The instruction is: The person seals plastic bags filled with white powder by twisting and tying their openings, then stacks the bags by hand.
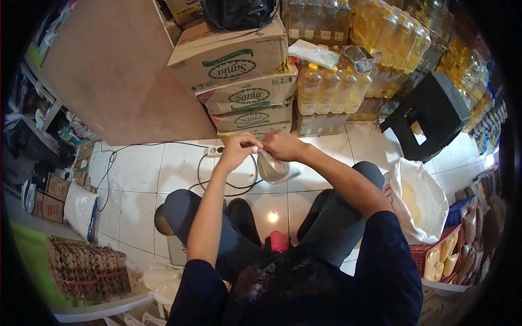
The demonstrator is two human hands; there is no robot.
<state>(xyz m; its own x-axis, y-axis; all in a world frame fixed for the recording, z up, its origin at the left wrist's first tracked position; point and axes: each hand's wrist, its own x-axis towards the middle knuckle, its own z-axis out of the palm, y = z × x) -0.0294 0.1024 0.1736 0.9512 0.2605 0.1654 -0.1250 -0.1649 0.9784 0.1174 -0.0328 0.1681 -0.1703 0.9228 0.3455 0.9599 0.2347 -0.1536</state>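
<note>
A small clear plastic bag [273, 169] hangs in front of my knees, its gathered neck up between my two hands. My left hand [238, 154] is closed in a pinch at the whitish bunched top of the bag. Right beside it, my right hand [283, 146] is curled closed around the neck, knuckles up. The bag's lower part looks rounded and filled, but its contents are too blurred to name. My fingers hide part of the neck.
Cartons [234, 65] marked Sania are stacked ahead, beside packs of yellow oil bottles [331, 89]. A black plastic stool [427, 117] stands right, near an open white sack [416, 201] of pale grain. A power strip [214, 151] with black cable lies on the tiled floor.
</note>
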